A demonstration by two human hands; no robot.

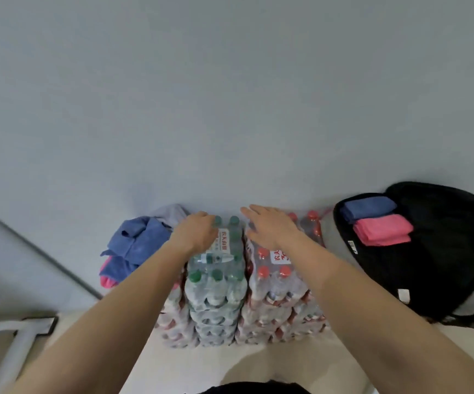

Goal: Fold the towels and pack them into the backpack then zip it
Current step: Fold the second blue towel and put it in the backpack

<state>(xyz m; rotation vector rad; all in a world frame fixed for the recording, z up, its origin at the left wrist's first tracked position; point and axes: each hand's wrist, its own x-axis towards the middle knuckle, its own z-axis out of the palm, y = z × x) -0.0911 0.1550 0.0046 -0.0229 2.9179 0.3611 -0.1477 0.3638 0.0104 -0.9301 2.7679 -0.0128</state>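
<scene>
A black backpack (443, 268) lies unzipped at the right, against the wall. Inside it a folded blue towel (368, 207) sits above a folded pink towel (382, 229). At the left a loose heap of towels (136, 245), blue and lilac with pink beneath, rests on the stacked bottle packs. My left hand (196, 231) hangs over the green-capped pack, right beside the heap, fingers bent downward and holding nothing I can see. My right hand (270, 226) lies flat with straight fingers over the red-capped pack.
Shrink-wrapped packs of water bottles, green-capped (216, 282) and red-capped (275, 285), are stacked against a pale wall (230, 95). A white frame with a dark bracket (17, 334) stands at the lower left on a light floor.
</scene>
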